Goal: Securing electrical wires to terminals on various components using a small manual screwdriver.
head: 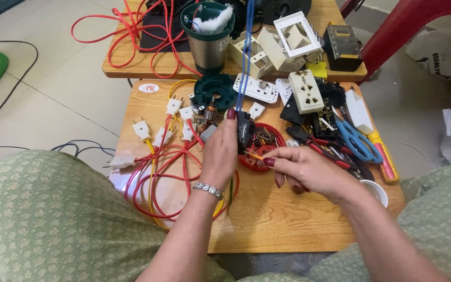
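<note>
Nearest, the right hand [309, 169] has its grip pinched on a small orange-handled tool [256, 155]; left hand [223, 149], grip clamped on a black plug [244, 130], mid-table [267, 219].

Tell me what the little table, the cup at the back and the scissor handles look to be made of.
Table: likely wood, pale with visible grain. Cup: probably brushed metal, grey sheen, with a dark green plastic-looking rim. Scissor handles: seemingly smooth blue plastic.

Grained wooden board [288, 219], glossy white plastic socket [305, 92], brushed metal cup [208, 51], matt black plastic part [244, 130]
</note>
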